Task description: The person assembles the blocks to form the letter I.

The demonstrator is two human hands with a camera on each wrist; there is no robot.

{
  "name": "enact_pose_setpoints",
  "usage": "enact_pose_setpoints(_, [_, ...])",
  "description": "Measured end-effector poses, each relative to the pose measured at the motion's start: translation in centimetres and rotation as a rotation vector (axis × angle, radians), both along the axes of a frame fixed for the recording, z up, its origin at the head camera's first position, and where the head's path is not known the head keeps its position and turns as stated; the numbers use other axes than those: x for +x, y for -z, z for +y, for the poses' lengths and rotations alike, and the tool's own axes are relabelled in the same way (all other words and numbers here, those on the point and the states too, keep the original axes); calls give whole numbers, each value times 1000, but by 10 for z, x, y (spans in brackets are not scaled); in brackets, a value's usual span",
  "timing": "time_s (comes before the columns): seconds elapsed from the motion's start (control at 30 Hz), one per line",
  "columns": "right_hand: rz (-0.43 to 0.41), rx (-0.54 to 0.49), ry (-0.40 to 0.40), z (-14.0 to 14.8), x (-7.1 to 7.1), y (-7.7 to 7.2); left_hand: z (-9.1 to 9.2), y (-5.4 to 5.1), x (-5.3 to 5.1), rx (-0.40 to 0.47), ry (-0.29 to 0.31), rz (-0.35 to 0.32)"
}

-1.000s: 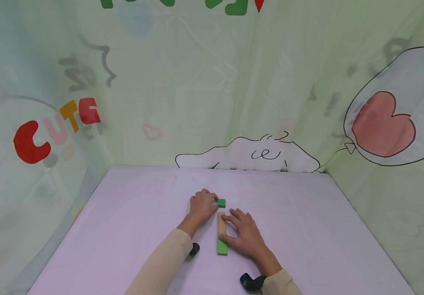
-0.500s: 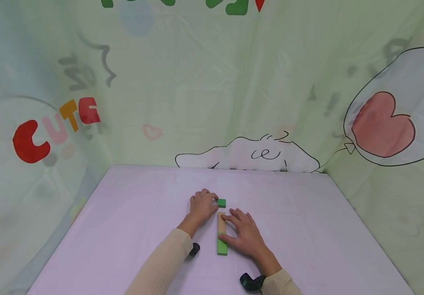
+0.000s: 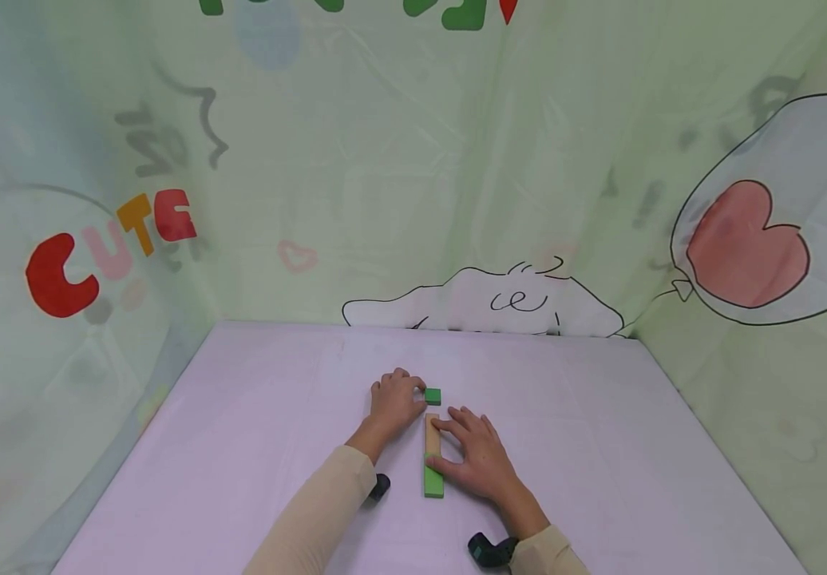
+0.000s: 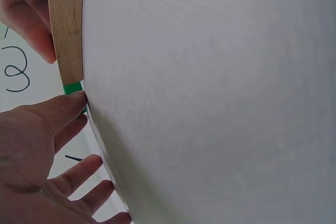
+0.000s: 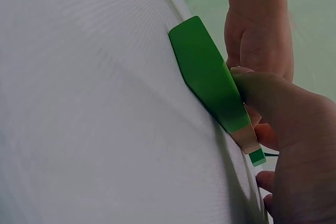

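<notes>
A small green block (image 3: 433, 397) lies flat on the table, with the thumb and forefinger of my left hand (image 3: 393, 403) pinching its left edge. Nearer to me, a plain wooden block (image 3: 432, 439) and a longer green block (image 3: 433, 483) lie end to end in a straight row. My right hand (image 3: 481, 459) rests over them from the right; its forefinger touches the wooden block and its thumb presses on the green one near the joint. In the left wrist view a narrow gap separates the wooden block (image 4: 68, 35) from the small green block (image 4: 73, 88).
The table (image 3: 255, 431) has a pale lilac cover. Printed curtains (image 3: 385, 160) hang along its back and both sides. A dark wrist camera (image 3: 381, 487) sits by the left wrist, another wrist camera (image 3: 491, 551) by the right.
</notes>
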State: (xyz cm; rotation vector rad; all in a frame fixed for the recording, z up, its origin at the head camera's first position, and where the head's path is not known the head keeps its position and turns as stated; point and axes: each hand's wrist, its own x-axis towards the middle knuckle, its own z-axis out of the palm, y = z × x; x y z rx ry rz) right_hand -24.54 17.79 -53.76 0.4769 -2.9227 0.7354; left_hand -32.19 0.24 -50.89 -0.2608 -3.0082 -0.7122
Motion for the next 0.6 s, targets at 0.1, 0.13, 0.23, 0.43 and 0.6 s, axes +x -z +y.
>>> enact_pose_setpoints(0.1, [2, 1, -2, 0, 0, 0, 0, 2, -1, -7, -1, 5])
enact_pose_setpoints(0.13, [2, 0, -3, 0, 0, 1, 0, 2, -1, -8, -1, 5])
enact_pose_setpoints(0.23, [5, -3, -5, 0, 0, 1, 0, 2, -1, -9, 0, 4])
enact_pose_setpoints(0.43, [1, -12, -5, 1, 0, 1, -1, 2, 0, -3, 4, 1])
enact_pose_setpoints(0.6, [-9, -5, -9, 0, -1, -1, -1, 1, 1, 2, -1, -8])
